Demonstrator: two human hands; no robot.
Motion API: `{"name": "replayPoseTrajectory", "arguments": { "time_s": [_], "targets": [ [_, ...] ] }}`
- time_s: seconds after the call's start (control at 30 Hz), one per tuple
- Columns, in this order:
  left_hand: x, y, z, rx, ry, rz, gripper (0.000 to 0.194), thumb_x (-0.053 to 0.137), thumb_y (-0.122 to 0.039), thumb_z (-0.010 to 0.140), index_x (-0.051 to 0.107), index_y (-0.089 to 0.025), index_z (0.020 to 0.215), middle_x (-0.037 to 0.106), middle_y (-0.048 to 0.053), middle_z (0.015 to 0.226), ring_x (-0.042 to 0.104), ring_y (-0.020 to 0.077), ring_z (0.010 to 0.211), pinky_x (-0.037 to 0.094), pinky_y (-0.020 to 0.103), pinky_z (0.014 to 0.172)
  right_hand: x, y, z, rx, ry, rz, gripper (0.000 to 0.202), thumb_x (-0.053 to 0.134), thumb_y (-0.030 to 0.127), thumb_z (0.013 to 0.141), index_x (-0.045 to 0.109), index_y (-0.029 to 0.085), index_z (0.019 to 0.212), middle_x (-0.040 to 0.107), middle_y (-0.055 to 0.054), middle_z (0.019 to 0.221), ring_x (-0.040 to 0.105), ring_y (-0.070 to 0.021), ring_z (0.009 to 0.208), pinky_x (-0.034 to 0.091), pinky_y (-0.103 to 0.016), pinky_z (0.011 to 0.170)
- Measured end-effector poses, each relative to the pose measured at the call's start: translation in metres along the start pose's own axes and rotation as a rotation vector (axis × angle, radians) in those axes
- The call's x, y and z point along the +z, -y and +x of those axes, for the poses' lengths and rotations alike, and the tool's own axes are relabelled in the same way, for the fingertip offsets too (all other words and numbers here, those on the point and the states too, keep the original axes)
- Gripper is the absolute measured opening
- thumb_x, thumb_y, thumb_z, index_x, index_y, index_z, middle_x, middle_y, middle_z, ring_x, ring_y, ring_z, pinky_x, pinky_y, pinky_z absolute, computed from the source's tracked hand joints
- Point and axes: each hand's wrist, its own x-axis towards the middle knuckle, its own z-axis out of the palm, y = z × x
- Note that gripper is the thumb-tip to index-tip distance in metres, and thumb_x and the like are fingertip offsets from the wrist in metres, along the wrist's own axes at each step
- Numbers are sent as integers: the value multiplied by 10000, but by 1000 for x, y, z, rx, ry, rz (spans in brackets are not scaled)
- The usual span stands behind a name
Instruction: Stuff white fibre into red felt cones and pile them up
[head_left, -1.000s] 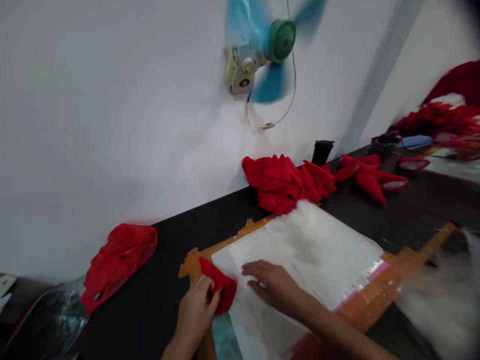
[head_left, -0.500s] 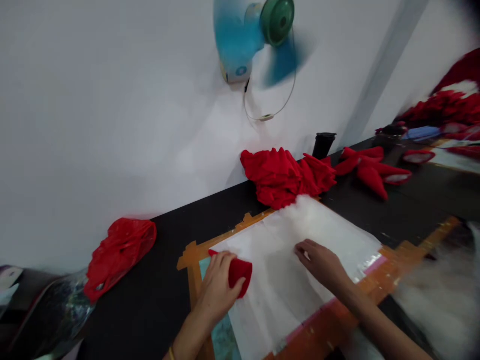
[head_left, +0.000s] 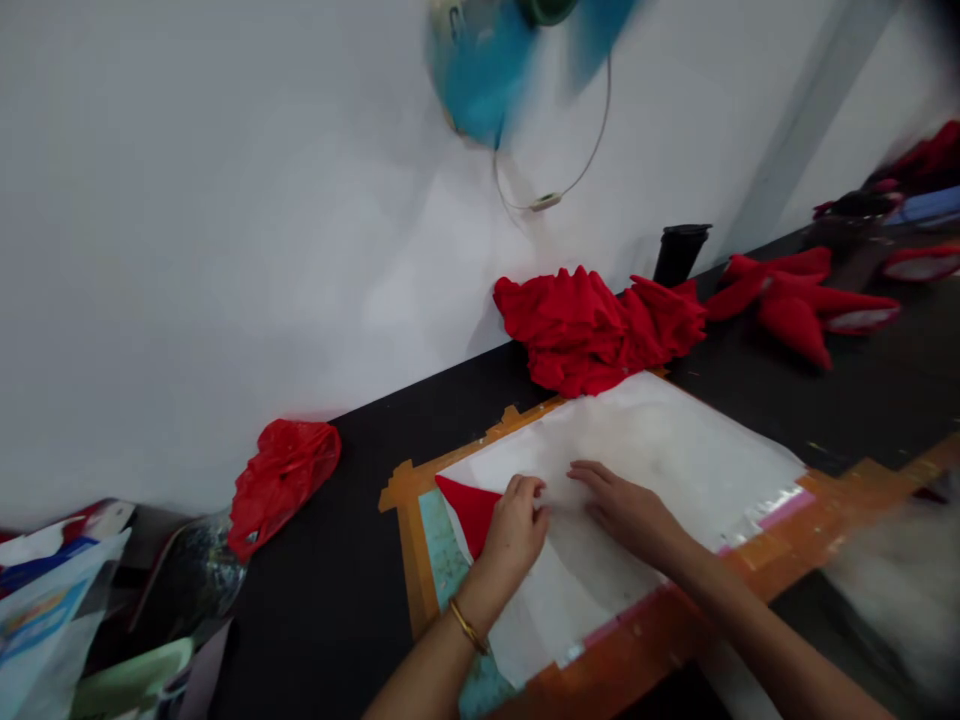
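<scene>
The pale wall [head_left: 225,220] is filling the view beyond both hands, and the black table [head_left: 307,600] is spreading beneath and around them. A white sheet [head_left: 697,440] is lying right under the fingers, orange tape [head_left: 409,490] running along its edges. Here's the right arm, coming in low and slanting up and inward, the right hand [head_left: 634,510] hovering palm-down over the sheet, its fingers stretching toward the left hand and standing loosely apart. And the left hand [head_left: 517,525], it's angling up and inward too, wrist low, fingers bending over and thumb coming close beneath them; whether those tips are meeting or pinching anything, I can't tell. Up beyond both hands, blue fan blades [head_left: 484,75] are blurring, and a crumpled heap of red fabric [head_left: 592,330] is sitting against the wall. Stuffed red pieces [head_left: 802,295] are lying beyond the right hand, a red plastic bag [head_left: 281,480] well out to the left hand's outer side. The small red cloth piece [head_left: 469,510] is lying right at the left hand's outer side, partly covered by it, and a gold bracelet [head_left: 469,628] is circling that wrist.
</scene>
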Motion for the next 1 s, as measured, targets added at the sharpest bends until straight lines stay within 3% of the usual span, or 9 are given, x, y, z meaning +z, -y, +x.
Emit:
{"name": "replayPoseTrajectory", "arguments": {
  "time_s": [0.13,0.27,0.37,0.53,0.63,0.73,0.77,0.9,1.0],
  "targets": [
    [11,0,0,-30,24,-146,572,680,-114,699,510,-200,1237,571,95,1228,572,136,745,495,316,800,9,-9,5,29,70,-32,446,427,43,751,648,189,1110,680,-85,1112,658,-211,973,490,-310,839],
    [20,-7,6,-62,-22,-85,249,614,-124,752,613,-193,991,664,40,955,576,166,794,467,299,779,15,1,8,10,41,78,339,447,83,791,659,182,1036,714,-69,995,665,-212,921,486,-307,821],
    [16,-6,7,-117,-43,-62,78,558,-125,777,599,-191,770,610,-4,718,551,151,689,442,276,691,14,0,6,5,40,51,337,436,77,809,649,177,1050,715,-74,996,668,-212,924,492,-305,819],
    [-5,1,-7,-227,-91,-101,63,538,-200,814,590,-196,851,564,-42,604,553,125,551,420,237,553,7,-25,9,43,8,-99,361,422,38,803,648,168,1052,687,-95,1051,653,-224,977,506,-328,851],
    [-21,-3,-20,-372,-129,-308,287,582,-268,813,522,-193,1083,575,-61,591,547,108,477,395,209,476,2,-24,7,-1,-51,-116,367,444,106,859,589,163,1192,591,-144,1278,602,-265,1118,512,-397,904],
    [-30,-11,-30,-432,-97,-526,542,656,-278,769,419,-172,1245,584,-68,599,521,92,453,378,192,446,-3,2,-1,-154,-112,-19,500,493,205,900,419,233,1393,347,-139,1522,493,-286,1279,510,-429,936],
    [-31,-14,-32,-426,-66,-568,621,674,-276,758,384,-166,1296,585,-70,596,514,90,451,383,193,449,-4,14,-5,-216,-101,43,511,496,223,914,393,259,1413,343,-128,1523,494,-272,1279,512,-412,934],
    [-27,-20,-41,-390,90,-706,835,706,-274,737,251,-155,1427,583,-79,578,535,100,494,429,209,503,-1,50,-11,-396,61,330,309,464,202,946,560,258,1234,617,-74,1139,634,-164,963,520,-282,816],
    [-21,-17,-46,-364,91,-801,821,729,-276,701,289,-150,1383,616,-43,702,574,105,589,463,217,544,7,54,-10,-340,62,432,183,475,143,903,640,213,940,641,-29,898,626,-138,794,489,-250,724]
  ]
}}
